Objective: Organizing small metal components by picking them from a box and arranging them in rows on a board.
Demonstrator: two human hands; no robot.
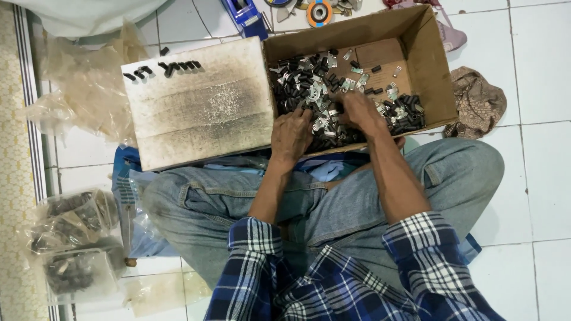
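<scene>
Both hands are seen lowered into an open cardboard box [431,71] resting on the lap of a seated person in jeans. Left hand [291,134] is laid palm-down on the heap of small parts [309,95], fingers curled into it; whether a piece is pinched cannot be told. Right hand [360,110] is likewise pressed into the heap, fingers bent and spread, grasp not discernible. The heap is made up of short black cylindrical sleeves mixed with small silver metal clips, piled along the box's near and left walls. No common orientation is observed: long axes of the sleeves point every way. On the stained box flap [199,110] to the left, a row of black sleeves [163,68] is set out near the far edge, the row running left to right. Clear plastic bags [74,241] of dark parts lie on the tiled floor [541,178] at the person's left.
</scene>
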